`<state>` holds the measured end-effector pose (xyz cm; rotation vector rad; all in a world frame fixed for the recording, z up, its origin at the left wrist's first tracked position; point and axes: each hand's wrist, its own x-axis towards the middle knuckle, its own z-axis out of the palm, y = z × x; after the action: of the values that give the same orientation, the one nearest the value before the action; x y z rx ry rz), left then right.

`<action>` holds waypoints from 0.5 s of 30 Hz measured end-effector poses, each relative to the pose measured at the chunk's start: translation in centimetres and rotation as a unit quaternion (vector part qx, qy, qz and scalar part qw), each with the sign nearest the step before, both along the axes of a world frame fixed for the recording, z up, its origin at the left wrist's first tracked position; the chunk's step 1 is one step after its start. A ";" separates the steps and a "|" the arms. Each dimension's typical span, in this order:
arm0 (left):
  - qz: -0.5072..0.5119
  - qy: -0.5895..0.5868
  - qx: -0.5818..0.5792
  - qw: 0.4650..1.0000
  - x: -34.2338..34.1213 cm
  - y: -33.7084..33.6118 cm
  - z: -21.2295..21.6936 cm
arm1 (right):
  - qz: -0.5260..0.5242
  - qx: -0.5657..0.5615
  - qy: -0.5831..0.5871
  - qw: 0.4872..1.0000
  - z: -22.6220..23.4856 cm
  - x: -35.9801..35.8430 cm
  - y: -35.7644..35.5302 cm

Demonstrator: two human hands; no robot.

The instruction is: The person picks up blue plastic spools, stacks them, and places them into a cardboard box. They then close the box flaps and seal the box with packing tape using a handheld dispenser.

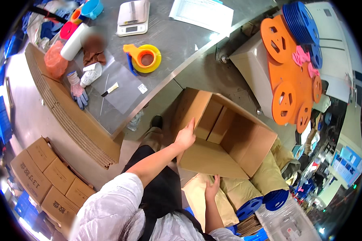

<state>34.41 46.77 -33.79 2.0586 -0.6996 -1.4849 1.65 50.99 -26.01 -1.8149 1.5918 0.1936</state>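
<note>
An open cardboard box (241,132) is tilted in front of me, its inside showing. My left hand (186,136) grips the box's left edge, thumb on the inner side and the other fingers mostly hidden behind the cardboard. At the near lower edge, my right hand (212,188) has its fingers stretched up against the box, thumb apart. Beneath and beside the box lie paper-wrapped rolls (239,193), two of which show blue spool ends.
The metal table (173,40) holds a scale (133,18), a tape dispenser (145,58), a striped glove (77,90) and papers (203,15). Flattened cardboard (68,124) leans at its left side. Stacked cartons (52,180) stand lower left. Orange reels (283,102) are at right.
</note>
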 end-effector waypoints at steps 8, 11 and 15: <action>-0.057 -0.257 -0.057 0.963 9.7 -11.1 13.1 | 0.002 -0.201 0.063 0.978 0.8 3.7 -3.5; -0.064 -0.312 -0.056 0.946 13.0 -11.6 14.5 | 0.172 -0.133 0.097 0.971 1.0 7.5 -5.6; -0.058 -0.456 -0.074 0.885 10.5 -9.7 11.6 | 0.249 -0.053 0.026 0.967 -1.9 9.3 -5.3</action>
<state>44.91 37.03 -22.21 2.5713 -1.2399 -0.3873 10.99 45.70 -27.88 -2.2864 1.1680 0.3921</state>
